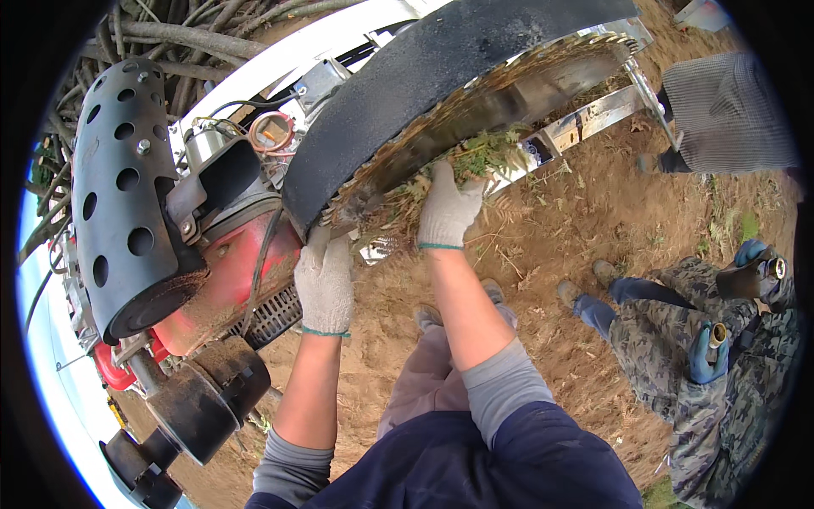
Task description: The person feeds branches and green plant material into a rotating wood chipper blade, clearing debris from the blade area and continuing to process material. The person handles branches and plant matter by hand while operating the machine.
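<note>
Head view: left hand at black guard, right hand at fronds, both half-curled, any hold unclear.

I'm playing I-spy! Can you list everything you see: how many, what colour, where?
Curved cover: one, black, top centre
Toothed wheel: one, dirty brown, under the cover
Leafy scraps: uncountable, green and brown, below the wheel
Holed cylinder: one, black, left
Casing: one, red, beside the cylinder
Canister-like parts: at least two, black, lower left
Small machine parts: many, mostly metallic, left of the cover
Branches: many, brown, upper left
Ground: one stretch, brown, underfoot
Co-worker in grey: one, upper right
Co-worker in camouflage: one, blue gloves, right
Legs: two, pale trousers, bottom centre
Left hand: one, pale glove, at the cover's lower end
Right hand: one, pale glove, at the leafy scraps
</note>
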